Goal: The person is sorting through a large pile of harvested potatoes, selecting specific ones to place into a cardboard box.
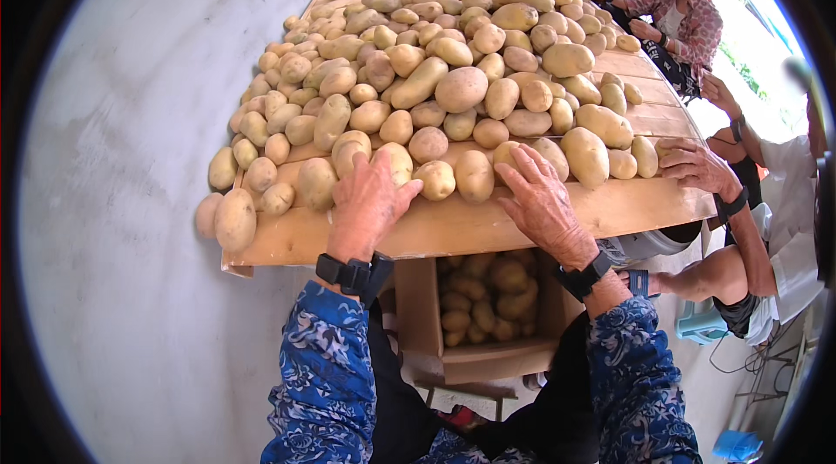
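Observation:
My left hand point(369, 199) rests palm down at the near edge of a wooden table point(457, 222), its fingers over a pale potato point(397, 165) and its thumb out to the right. My right hand point(543, 206) lies with fingers spread, the tips touching another potato point(506, 156). Between the hands, a small round potato point(434, 180) and a taller oval potato point(474, 176) sit in the front row. Behind them a large heap of potatoes point(418, 82) covers much of the tabletop. Neither hand appears closed around a potato; the undersides of the fingers are hidden.
Below the table edge, a cardboard box point(418, 307) holds several potatoes. A plain wall point(130, 170) runs along the left. At the right, a co-worker's hand point(699, 167) touches the front-row potatoes. Other people sit farther along that side. A bucket point(643, 245) and a blue stool point(699, 323) stand below.

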The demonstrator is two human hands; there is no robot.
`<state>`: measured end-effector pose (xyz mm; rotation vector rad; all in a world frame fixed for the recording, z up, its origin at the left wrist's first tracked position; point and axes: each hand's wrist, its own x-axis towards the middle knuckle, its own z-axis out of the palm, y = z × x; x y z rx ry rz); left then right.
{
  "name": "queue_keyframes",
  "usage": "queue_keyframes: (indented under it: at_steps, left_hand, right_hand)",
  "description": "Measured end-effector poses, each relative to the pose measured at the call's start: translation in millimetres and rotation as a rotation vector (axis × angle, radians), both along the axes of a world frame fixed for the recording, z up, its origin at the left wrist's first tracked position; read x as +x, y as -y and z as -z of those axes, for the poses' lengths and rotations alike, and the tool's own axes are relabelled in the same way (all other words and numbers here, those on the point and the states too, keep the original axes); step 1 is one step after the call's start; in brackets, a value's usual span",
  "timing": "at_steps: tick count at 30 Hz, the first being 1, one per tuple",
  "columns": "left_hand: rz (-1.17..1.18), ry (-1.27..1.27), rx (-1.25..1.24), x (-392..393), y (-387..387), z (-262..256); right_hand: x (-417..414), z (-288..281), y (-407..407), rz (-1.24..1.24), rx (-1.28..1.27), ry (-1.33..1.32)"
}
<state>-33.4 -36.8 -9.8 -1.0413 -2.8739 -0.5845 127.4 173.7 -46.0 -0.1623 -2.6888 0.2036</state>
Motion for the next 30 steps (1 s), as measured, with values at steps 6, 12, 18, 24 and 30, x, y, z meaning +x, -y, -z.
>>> queue_keyframes:
  at_steps: [6,12,18,24,30]
  left_hand:
    - [0.047,-0.018,0.064,3.6,-5.7,2.0]
    - [0.100,-0.043,0.154,13.0,-9.7,-6.3]
    - [0.025,-0.005,0.147,21.1,-15.0,0.6]
    - [0.081,0.035,0.100,20.3,-10.9,0.7]
    - [0.034,0.036,-0.017,8.7,-10.9,-1.0]
  right_hand:
    - [-3.0,-3.0,-1.2,-0.050,0.031,-0.125]
    - [-0.6,-11.5,6.4,-0.083,0.021,-0.201]
    - [-6.5,-5.2,29.9,-0.259,0.047,-0.109]
    - [-13.6,-7.8,39.9,-0.330,0.077,-0.192]
    - [-10.9,-8.3,39.1,-0.335,0.072,-0.177]
